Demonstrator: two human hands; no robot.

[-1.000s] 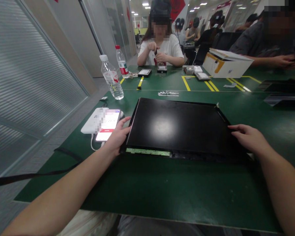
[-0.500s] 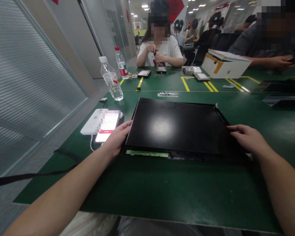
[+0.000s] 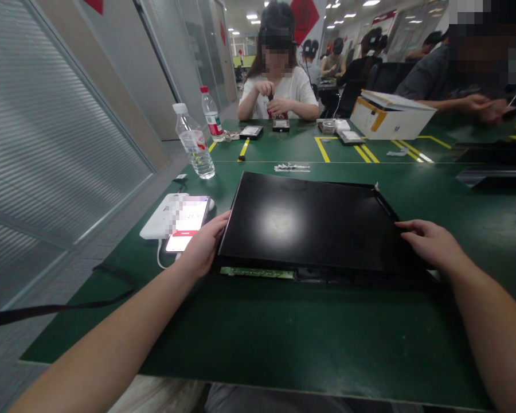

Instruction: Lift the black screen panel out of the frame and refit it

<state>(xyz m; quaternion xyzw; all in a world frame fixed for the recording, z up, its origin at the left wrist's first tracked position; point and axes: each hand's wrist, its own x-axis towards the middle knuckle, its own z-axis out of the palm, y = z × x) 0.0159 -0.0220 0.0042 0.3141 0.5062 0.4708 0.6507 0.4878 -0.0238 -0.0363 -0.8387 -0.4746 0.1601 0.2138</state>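
Note:
A glossy black display panel (image 3: 309, 223) lies over a dark frame on the green table, its left side raised a little. Along its near edge shows a narrow green circuit board (image 3: 258, 272). My left hand (image 3: 204, 244) grips the panel's left edge, with its fingertips partly hidden at the side. On the opposite side, my right hand (image 3: 432, 244) is closed at the right edge, thumb and fingers pinching there.
Left of the panel lie a lit phone (image 3: 189, 223) and a white power bank (image 3: 159, 217). Beyond them stand two water bottles (image 3: 195, 143) (image 3: 212, 117). Across the green table (image 3: 258, 332), a person (image 3: 279, 92) handles a hard drive (image 3: 281, 125) near a white box (image 3: 393, 117).
The view has shifted very slightly. Both hands keep their hold on the panel, which stays nearly in place.

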